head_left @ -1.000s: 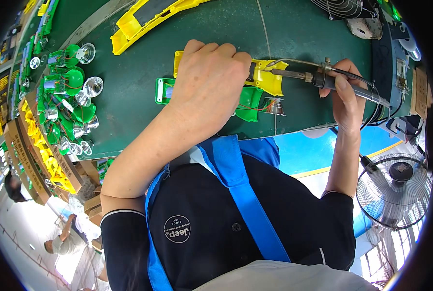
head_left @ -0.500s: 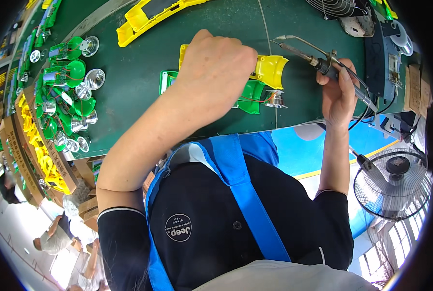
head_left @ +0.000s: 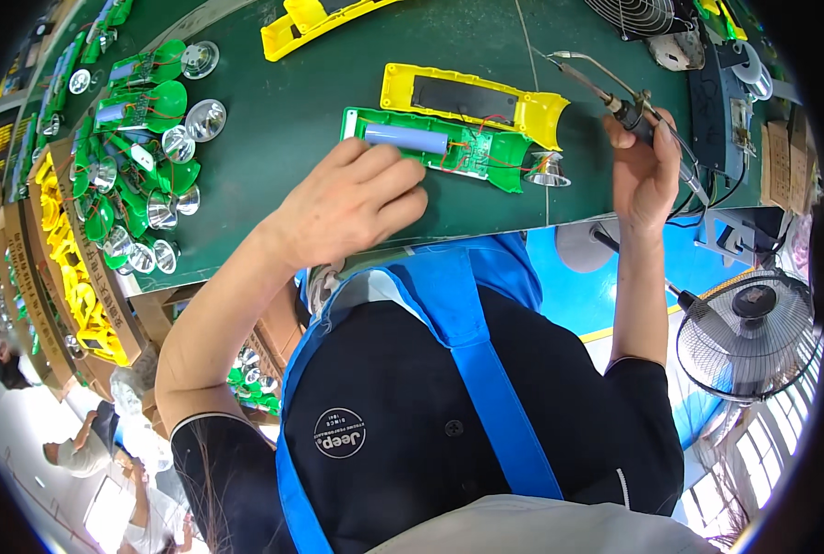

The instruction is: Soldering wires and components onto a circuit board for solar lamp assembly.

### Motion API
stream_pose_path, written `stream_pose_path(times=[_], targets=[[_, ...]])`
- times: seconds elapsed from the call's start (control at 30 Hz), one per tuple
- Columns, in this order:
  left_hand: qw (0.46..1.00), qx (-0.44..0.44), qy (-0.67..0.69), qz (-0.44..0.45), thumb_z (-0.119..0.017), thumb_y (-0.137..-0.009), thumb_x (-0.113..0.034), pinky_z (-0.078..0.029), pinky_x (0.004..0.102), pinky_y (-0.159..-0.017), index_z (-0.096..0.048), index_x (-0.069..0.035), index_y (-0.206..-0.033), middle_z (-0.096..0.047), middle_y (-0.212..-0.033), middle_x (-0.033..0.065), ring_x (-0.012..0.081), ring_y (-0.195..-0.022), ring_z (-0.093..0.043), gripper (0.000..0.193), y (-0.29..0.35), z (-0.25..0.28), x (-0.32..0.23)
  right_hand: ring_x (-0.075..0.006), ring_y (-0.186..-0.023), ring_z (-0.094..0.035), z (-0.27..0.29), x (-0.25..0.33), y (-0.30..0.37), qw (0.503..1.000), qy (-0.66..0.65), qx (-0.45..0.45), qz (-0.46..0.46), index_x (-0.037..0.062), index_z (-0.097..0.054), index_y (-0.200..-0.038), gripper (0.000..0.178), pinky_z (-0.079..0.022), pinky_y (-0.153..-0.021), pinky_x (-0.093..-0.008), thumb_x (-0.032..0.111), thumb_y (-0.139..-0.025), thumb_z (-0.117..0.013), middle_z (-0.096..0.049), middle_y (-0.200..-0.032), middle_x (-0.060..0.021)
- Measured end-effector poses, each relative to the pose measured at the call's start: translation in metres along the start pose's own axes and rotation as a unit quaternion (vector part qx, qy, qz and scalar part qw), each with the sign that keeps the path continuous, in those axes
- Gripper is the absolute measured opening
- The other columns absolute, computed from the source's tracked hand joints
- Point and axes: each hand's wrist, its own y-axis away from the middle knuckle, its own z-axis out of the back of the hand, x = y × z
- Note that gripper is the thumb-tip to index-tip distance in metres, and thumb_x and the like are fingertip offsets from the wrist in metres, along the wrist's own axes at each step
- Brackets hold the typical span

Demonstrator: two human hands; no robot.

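Near the middle of the frame the left hand (head_left: pixel 352 208) lies palm-down on the dark green workbench (head_left: pixel 273 120), its fingers loosely extended and close together, fingertips touching the near edge of an open green flashlight half-shell (head_left: pixel 440 148). That shell lies flat just above centre, carrying a blue cylindrical battery cell (head_left: pixel 405 138) at its left end, a small circuit board with thin red wires toward its right, and a silver cone reflector (head_left: pixel 547 171) at its right tip. Directly behind it, touching along its length, lies a yellow flashlight half-shell (head_left: pixel 472 97). At the upper right the right hand (head_left: pixel 643 171) is closed around the handle of a soldering iron (head_left: pixel 606 88), whose metal tip points up and left, raised clear of the shells. In the upper left, a cluster of more green shells and silver reflectors (head_left: pixel 144 157) covers the bench. A floor fan (head_left: pixel 754 332) stands at the lower right.
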Motion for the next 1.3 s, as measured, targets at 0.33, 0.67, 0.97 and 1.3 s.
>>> stream_pose_path(times=[0.33, 0.67, 0.97, 1.3], targets=[[0.970, -0.086, 0.171, 0.152, -0.065, -0.069, -0.004, -0.033, 0.0346, -0.076, -0.057, -0.011, -0.080, -0.051, -0.076, 0.0004, 0.0197, -0.078, -0.049, 0.015, -0.036, 0.005, 0.006, -0.0149, -0.076, -0.047, -0.007, 0.005, 0.004, 0.984, 0.147, 0.069, -0.077, -0.0014, -0.050, -0.098, 0.025, -0.037, -0.074, -0.0284, 0.022, -0.089, -0.052, -0.054, -0.083, -0.0105], [0.975, -0.043, 0.067, 0.207, -0.069, -0.067, -0.007, -0.035, 0.0344, -0.078, -0.058, -0.012, -0.075, -0.051, -0.076, -0.0002, 0.0204, -0.080, -0.050, 0.015, -0.051, 0.009, -0.007, -0.0115, -0.058, -0.051, -0.017, 0.015, -0.017, 0.949, 0.206, 0.150, -0.185, -0.0006, -0.052, -0.082, 0.029, -0.040, -0.057, -0.0234, 0.027, -0.081, -0.059, -0.054, -0.068, -0.0075], [0.970, -0.047, 0.082, 0.226, -0.069, -0.066, -0.008, -0.035, 0.0348, -0.077, -0.058, -0.012, -0.074, -0.051, -0.076, -0.0004, 0.0208, -0.081, -0.050, 0.014, -0.052, 0.007, -0.007, -0.0105, -0.056, -0.051, -0.023, 0.013, -0.017, 0.937, 0.236, 0.172, -0.189, -0.0003, -0.051, -0.081, 0.031, -0.039, -0.058, -0.0219, 0.028, -0.081, -0.062, -0.053, -0.061, -0.0059], [0.968, -0.070, 0.075, 0.227, -0.070, -0.067, -0.010, -0.034, 0.0360, -0.080, -0.059, -0.013, -0.073, -0.051, -0.077, -0.0004, 0.0202, -0.081, -0.049, 0.013, -0.050, 0.003, -0.008, -0.0113, -0.057, -0.053, -0.019, 0.010, -0.012, 0.942, 0.228, 0.182, -0.167, 0.0000, -0.051, -0.082, 0.028, -0.043, -0.061, -0.0237, 0.025, -0.081, -0.063, -0.054, -0.062, -0.0068]])
